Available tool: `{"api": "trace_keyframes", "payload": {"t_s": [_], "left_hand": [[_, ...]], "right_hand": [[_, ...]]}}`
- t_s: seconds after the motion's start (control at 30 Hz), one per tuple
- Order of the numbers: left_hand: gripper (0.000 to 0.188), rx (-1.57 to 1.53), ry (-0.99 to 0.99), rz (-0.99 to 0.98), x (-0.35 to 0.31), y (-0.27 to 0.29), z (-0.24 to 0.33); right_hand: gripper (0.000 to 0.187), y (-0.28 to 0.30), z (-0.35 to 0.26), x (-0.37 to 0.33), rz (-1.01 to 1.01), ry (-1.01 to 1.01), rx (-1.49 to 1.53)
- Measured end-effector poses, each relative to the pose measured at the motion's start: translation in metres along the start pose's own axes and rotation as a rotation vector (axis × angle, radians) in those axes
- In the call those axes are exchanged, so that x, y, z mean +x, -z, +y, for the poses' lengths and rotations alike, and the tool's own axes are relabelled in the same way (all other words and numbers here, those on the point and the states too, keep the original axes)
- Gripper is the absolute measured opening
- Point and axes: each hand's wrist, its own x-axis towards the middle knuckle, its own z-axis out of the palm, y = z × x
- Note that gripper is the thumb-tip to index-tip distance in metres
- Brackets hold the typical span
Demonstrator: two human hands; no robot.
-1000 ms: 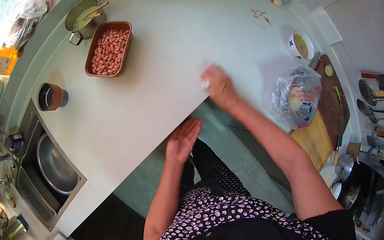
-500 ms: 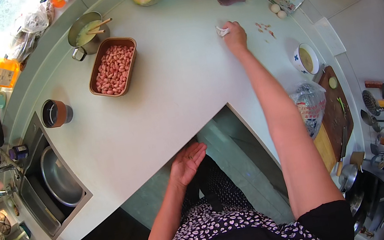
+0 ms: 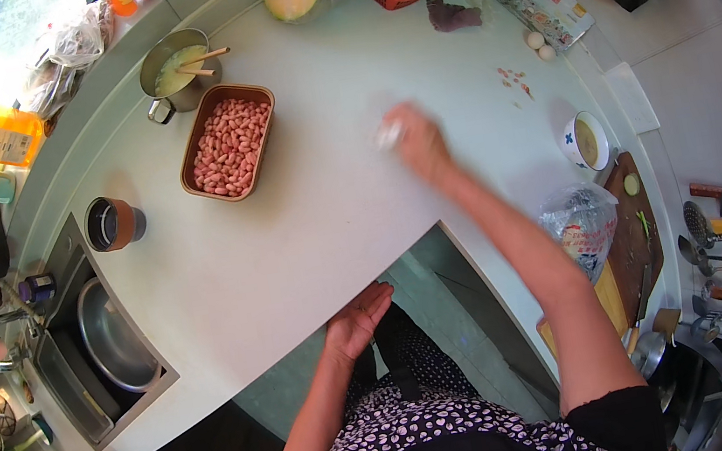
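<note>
My right hand (image 3: 419, 143), smeared by motion, presses a crumpled white tissue (image 3: 387, 135) to the pale countertop (image 3: 306, 234). Palm up at the counter's front edge is my left hand (image 3: 360, 318); its fingers are stretched out, and any crumbs in it are too small to make out. Small reddish scraps (image 3: 515, 80) lie on the counter, right of my right hand. To the left stands a brown rectangular pan (image 3: 194, 184) full of pink-skinned peanuts (image 3: 228, 147).
Behind the pan stands a metal pot (image 3: 188, 97) with chopsticks; a cup (image 3: 113, 223) is near the sink (image 3: 72, 366). Two eggs (image 3: 540, 46), a bowl (image 3: 586, 141), a plastic bag (image 3: 583, 223) and a cutting board (image 3: 642, 228) line the right side. A dark cloth (image 3: 452, 14) lies at the back.
My right hand has swept left and nearer to me with the tissue, away from the reddish scraps. My left hand stays at the counter's edge. The view has shifted slightly.
</note>
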Motion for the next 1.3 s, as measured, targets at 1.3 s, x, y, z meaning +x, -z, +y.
{"api": "trace_keyframes", "payload": {"t_s": [1.3], "left_hand": [[0.046, -0.077, -0.061, -0.069, 0.000, 0.003, -0.009]], "right_hand": [[0.002, -0.015, -0.080, -0.099, -0.311, 0.411, -0.083]]}}
